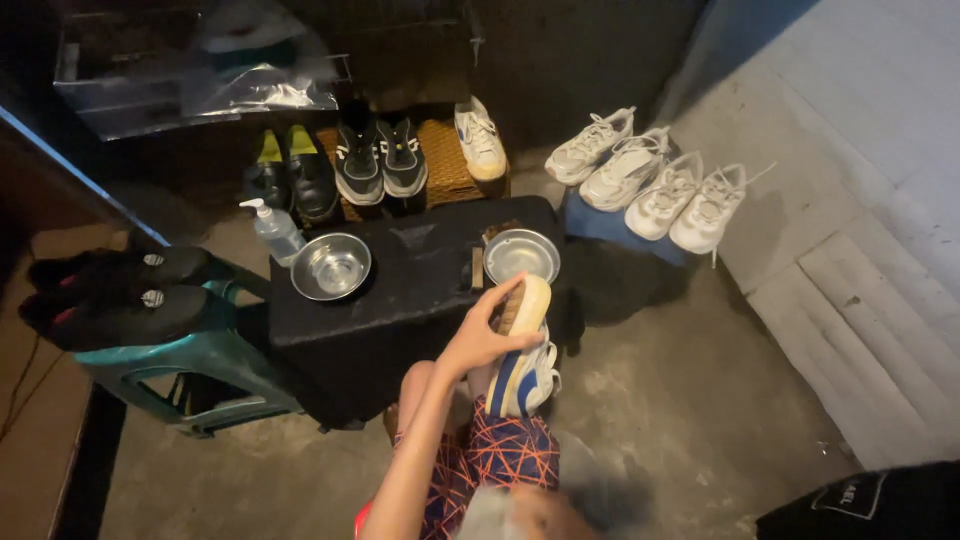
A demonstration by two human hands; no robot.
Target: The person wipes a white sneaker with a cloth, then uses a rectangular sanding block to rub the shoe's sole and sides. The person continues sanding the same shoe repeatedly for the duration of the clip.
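My left hand point(478, 338) grips a white and blue sneaker point(524, 378) by its tan sole. The shoe stands toe-up on my knee, over orange and blue patterned shorts point(490, 455). My right hand point(535, 512) shows at the bottom edge, blurred, beside something pale and greyish point(482, 518); whether it holds that thing is unclear. Just beyond the sneaker stands a low black table point(410, 295).
The table carries two metal bowls point(331, 266) point(521, 254), a small brush point(478, 268) and a pump bottle point(274, 230). Dark shoes point(360, 165) line a wicker stand behind it. White sneakers point(650, 180) sit on a blue stool at right, black shoes point(115, 290) on a teal stool at left.
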